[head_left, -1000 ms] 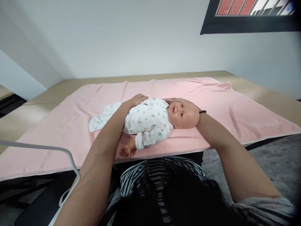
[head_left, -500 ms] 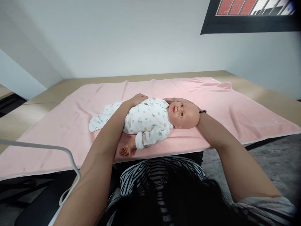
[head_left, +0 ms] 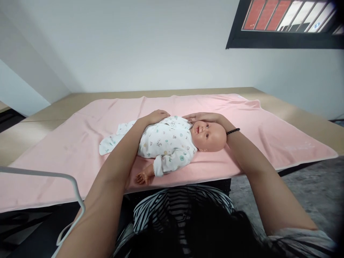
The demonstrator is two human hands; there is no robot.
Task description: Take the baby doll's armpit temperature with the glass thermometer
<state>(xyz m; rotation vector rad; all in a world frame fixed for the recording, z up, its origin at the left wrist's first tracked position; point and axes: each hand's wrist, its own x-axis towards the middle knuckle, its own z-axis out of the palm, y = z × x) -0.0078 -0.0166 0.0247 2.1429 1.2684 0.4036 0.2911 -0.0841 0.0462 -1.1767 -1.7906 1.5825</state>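
A bald baby doll [head_left: 209, 138] lies on its back on a pink blanket [head_left: 80, 143], its head to the right. It wears a white printed romper [head_left: 163, 141], and its near hand sticks out of the rolled cuff. My left hand [head_left: 157, 116] reaches across the doll's body and rests at the far side of the romper, fingers stretched out and partly hidden. Beyond the doll's head and far shoulder, my right hand [head_left: 203, 116] lies with its fingers extended towards the collar. The doll's far arm is mostly hidden.
The blanket covers much of a wooden table [head_left: 279, 104] against a white wall. A grey-white bent tube or cable [head_left: 72, 182] crosses the lower left beside my forearm. A dark-framed barred window [head_left: 285, 41] is at the upper right.
The view has tilted up slightly. My right hand has shifted a little and shows more above the doll's head. My left hand stays at the far side of the romper.
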